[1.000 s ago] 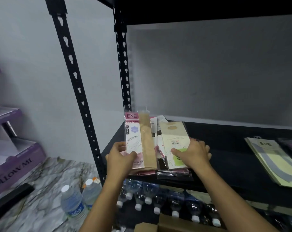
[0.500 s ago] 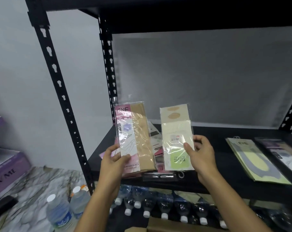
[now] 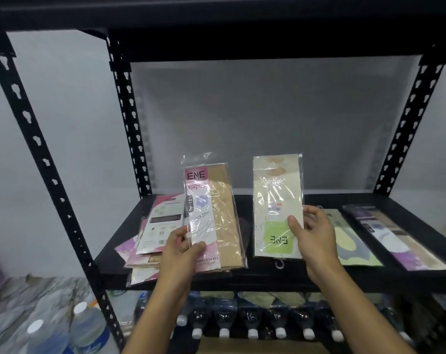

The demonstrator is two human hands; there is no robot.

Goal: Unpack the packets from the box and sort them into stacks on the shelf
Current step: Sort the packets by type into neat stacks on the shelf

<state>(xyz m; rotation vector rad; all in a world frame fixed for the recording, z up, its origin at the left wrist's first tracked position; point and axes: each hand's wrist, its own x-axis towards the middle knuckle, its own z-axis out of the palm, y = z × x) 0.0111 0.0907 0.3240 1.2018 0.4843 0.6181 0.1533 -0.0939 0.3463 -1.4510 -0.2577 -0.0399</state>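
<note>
My left hand (image 3: 182,247) grips a pink and tan packet (image 3: 216,213) by its lower left edge and holds it upright over the black shelf (image 3: 267,277). In my right hand (image 3: 312,236) is a cream and green packet (image 3: 276,208), upside down, also raised above the shelf. Behind the left packet lies a loose pile of packets (image 3: 153,231) on the shelf's left side. Two more packets lie flat to the right: a green one (image 3: 354,246) and a purple one (image 3: 395,233). A strip of the cardboard box (image 3: 255,346) shows at the bottom edge.
Black perforated uprights (image 3: 130,118) frame the shelf, with another shelf board overhead. A row of capped bottles (image 3: 252,325) fills the lower shelf. Two water bottles (image 3: 86,328) stand on the marble floor at the lower left.
Both hands lifted their packets off the pile and moved them apart. The cream and green packet went to the right. The camera has tilted up and shifted right.
</note>
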